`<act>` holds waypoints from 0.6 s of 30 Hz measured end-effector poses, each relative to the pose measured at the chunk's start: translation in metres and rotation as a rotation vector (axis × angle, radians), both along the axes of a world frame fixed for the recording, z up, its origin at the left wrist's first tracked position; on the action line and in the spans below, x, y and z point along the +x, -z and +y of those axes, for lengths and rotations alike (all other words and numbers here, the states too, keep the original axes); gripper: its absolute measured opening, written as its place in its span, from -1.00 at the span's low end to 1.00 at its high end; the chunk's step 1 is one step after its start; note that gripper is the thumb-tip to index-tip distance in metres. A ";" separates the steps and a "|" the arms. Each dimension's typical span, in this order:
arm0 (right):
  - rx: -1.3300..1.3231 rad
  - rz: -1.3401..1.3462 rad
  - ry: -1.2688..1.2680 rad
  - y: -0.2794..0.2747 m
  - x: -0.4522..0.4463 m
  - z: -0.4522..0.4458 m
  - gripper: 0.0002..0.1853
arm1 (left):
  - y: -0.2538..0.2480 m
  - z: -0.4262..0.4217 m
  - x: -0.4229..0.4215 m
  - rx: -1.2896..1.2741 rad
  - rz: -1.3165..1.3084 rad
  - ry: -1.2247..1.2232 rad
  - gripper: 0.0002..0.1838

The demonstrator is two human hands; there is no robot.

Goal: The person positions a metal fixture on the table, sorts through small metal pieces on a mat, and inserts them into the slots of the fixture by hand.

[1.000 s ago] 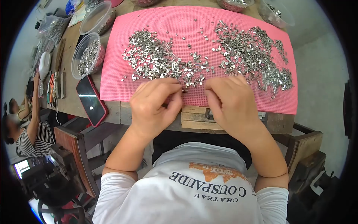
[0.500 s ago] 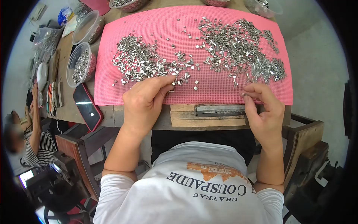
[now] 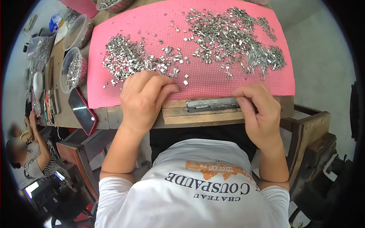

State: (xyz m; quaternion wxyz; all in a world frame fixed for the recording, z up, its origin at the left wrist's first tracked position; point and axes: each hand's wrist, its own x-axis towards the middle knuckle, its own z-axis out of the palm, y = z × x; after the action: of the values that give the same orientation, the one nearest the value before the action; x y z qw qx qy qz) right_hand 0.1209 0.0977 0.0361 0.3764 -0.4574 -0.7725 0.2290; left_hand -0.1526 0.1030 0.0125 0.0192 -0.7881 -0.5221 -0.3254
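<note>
My left hand (image 3: 143, 99) is closed at the front edge of the pink mat (image 3: 178, 85), thumb against the curled fingers; whatever lies between them is hidden. Just beyond it spreads a pile of small silvery metal pieces (image 3: 123, 57). My right hand (image 3: 260, 112) pinches thumb and forefinger together over the right end of a narrow metal fixture (image 3: 213, 104), and anything in the pinch is too small to make out. A second pile (image 3: 224, 36), partly of pieces with thin wire legs (image 3: 260, 59), lies on the mat beyond this hand.
At the left stand a clear plastic tub (image 3: 74, 70) of metal pieces and another tub (image 3: 78, 32). A red-edged phone (image 3: 83, 112) lies by the mat's left edge. Pliers (image 3: 50, 106) and bagged parts (image 3: 40, 47) are farther left. Another person (image 3: 36, 155) sits at far left.
My right hand has moved left to the metal fixture; the small wire-legged piece seen in its pinch is no longer visible. My left hand has come slightly back from its pile. The view has shifted.
</note>
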 end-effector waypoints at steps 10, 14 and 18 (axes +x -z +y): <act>0.019 -0.037 -0.106 0.013 -0.013 -0.007 -0.82 | -0.015 -0.005 0.003 -0.247 0.011 0.089 -0.90; 0.019 -0.012 -0.092 0.016 -0.012 -0.007 -0.81 | -0.009 -0.007 0.004 -0.216 -0.011 0.075 -0.92; 0.034 -0.019 -0.093 0.016 -0.013 -0.006 -0.81 | -0.007 -0.008 0.010 -0.195 -0.012 0.056 -0.90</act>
State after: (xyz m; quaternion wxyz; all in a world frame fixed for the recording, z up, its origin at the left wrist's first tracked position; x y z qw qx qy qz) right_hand 0.1081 0.0917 0.0204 0.3657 -0.4165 -0.8003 0.2288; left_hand -0.1430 0.0946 0.0197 -0.0701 -0.7985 -0.5293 -0.2782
